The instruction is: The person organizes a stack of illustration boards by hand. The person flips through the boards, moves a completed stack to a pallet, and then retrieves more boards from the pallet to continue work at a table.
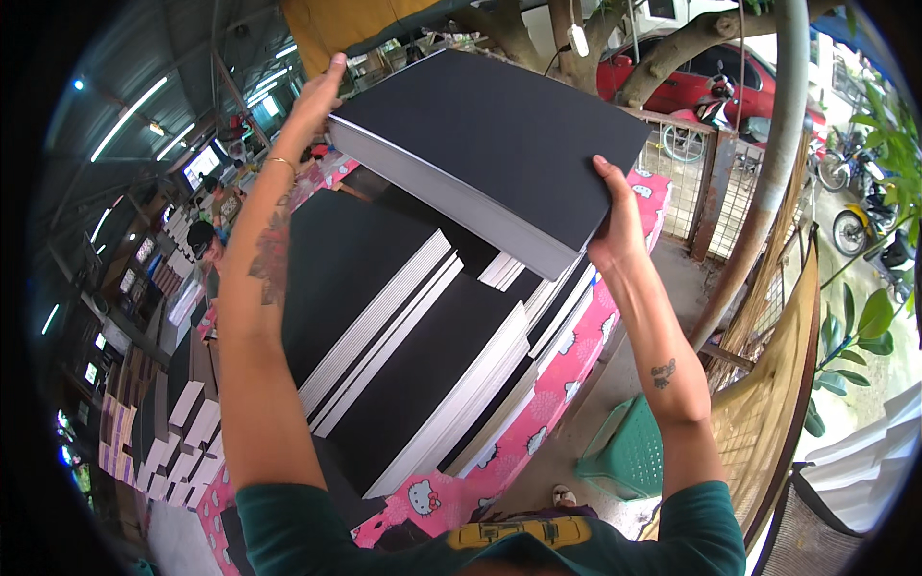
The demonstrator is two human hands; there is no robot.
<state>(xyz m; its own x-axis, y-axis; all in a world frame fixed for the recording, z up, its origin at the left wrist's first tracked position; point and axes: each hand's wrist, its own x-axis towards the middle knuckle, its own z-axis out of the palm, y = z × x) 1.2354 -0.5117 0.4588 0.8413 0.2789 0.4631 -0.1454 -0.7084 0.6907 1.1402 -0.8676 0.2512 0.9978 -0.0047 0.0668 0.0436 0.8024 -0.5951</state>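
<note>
A thick stack of large black sheets or boards [499, 134] with pale grey edges is held tilted between my two hands above the table. My left hand [319, 96] grips its left end, thumb up along the edge, the fingers mostly hidden. On the right end my right hand [619, 226] presses its thumb on top, its other fingers underneath. Below lie more black-topped stacks with white edges: one at the left [336, 245] and one nearer me [427, 350]. Whether the held stack touches the piles under its far side, I cannot tell.
A pink patterned cloth [523, 437] covers the table. Right of it stand a green plastic stool [624, 451], a metal post [768, 182] and a wire fence. More piled stacks [187, 432] and a person in a black cap [202, 240] are at the left.
</note>
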